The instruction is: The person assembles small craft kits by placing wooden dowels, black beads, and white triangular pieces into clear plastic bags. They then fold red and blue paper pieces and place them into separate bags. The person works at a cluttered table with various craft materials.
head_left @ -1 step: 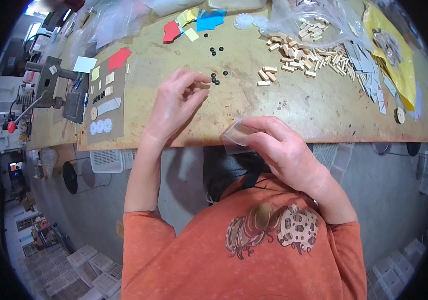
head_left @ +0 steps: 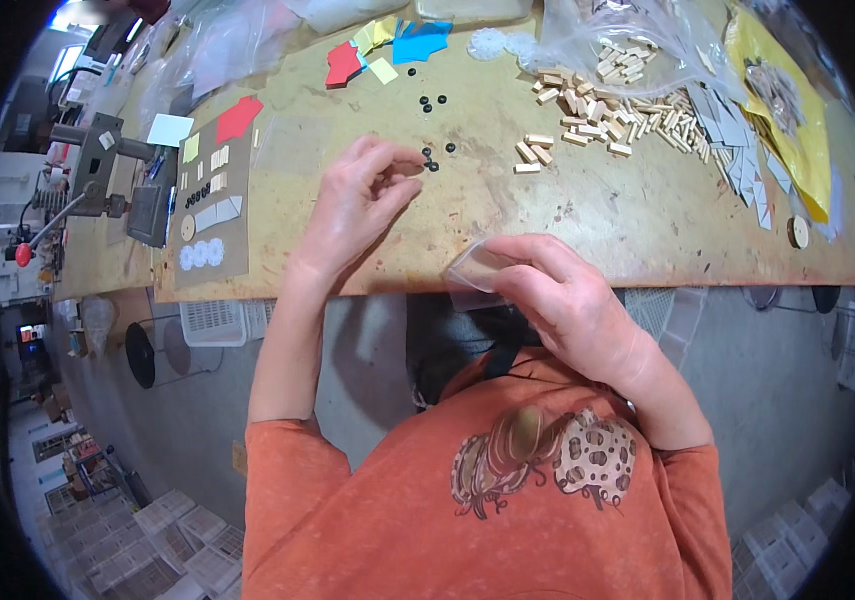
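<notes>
Here, the right hand (head_left: 553, 300) pinched the bag (head_left: 469, 270) at the edge of the table (head_left: 648, 235); light pressure probably suited thin film. Beyond, the left hand (head_left: 363, 195), fingertips (head_left: 412, 188) parted, was beside the beads (head_left: 434, 167); their smallness likely called for precision.

I see a broad tan desk (head_left: 648, 200), worn and stained with dark, rusty marks, over a plain grey floor (head_left: 198, 420). On the left, a white slotted basket (head_left: 216, 325) sits just below the desk's edge, near what looks like a round black stool (head_left: 140, 355). Pale crates (head_left: 98, 550) crowd the floor behind the worker on both sides, and a bright pane (head_left: 68, 60) glows far left, window or lamp I can't tell
</notes>
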### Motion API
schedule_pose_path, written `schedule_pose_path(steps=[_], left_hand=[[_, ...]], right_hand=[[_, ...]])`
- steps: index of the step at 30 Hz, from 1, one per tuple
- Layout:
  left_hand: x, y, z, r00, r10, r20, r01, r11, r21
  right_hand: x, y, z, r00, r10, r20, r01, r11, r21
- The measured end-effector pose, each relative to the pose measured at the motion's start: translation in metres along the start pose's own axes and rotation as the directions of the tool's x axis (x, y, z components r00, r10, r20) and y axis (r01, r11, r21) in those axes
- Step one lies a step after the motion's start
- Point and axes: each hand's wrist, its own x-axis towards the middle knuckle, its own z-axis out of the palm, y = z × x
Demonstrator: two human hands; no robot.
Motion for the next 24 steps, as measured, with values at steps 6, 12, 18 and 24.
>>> schedule_pose_path(steps=[6,12,18,24], left_hand=[[0.021,-0.018,0.011,0.987,0.153,0.058,-0.159,0.981,0.116],[0.026,-0.012,0.0,0.977,-0.036,0.212,0.008,0.992,0.129],[0.023,-0.009,-0.001,0.977,0.069,0.2,-0.105,0.979,0.177],[0.009,0.005,-0.002,0.926,-0.306,0.222,0.364,0.879,-0.308]], right_hand=[[-0.002,0.004,0.0,0.999,0.029,-0.015,-0.029,0.999,0.024],[-0.003,0.01,-0.003,0.999,0.04,-0.012,-0.039,0.999,0.026],[0.0,0.011,-0.003,1.0,0.03,-0.01,-0.03,0.999,0.02],[0.007,0.011,0.002,1.0,0.02,-0.004,-0.02,1.0,0.008]])
